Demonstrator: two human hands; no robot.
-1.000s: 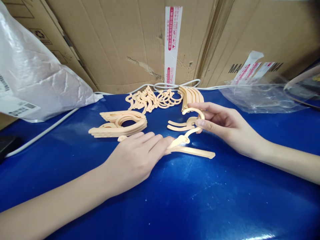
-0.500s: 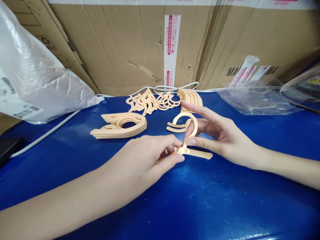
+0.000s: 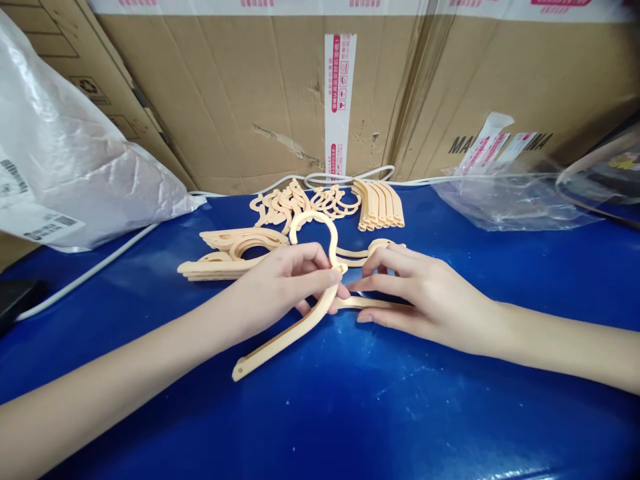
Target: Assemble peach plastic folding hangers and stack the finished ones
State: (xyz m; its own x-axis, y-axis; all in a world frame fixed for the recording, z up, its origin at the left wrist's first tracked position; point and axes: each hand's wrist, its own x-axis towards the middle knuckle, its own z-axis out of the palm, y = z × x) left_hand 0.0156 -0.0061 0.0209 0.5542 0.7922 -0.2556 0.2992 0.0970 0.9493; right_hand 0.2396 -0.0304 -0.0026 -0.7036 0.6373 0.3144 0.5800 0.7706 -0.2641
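Note:
A peach plastic hanger (image 3: 285, 337) stands over the blue table (image 3: 350, 413), its hook up and one arm running down to the left. My left hand (image 3: 285, 283) is closed on the hanger at the base of the hook. My right hand (image 3: 420, 297) pinches the hanger's other arm, which lies flat toward the right. A stack of finished hangers (image 3: 235, 257) lies just behind my left hand. Loose hooks (image 3: 300, 200) and a row of curved arm pieces (image 3: 380, 203) sit at the back. Two more curved pieces (image 3: 357, 253) lie behind my right hand.
Cardboard boxes (image 3: 280, 87) wall off the back of the table. A white plastic bag (image 3: 65, 160) sits at the left, clear plastic bags (image 3: 505, 197) at the right. A white cable (image 3: 100, 257) runs along the back and left.
The hook has been turned upright on the hanger and the hanger lifted; my left hand went from pressing it flat to gripping its neck, and my right hand shifted from the hook to the arm.

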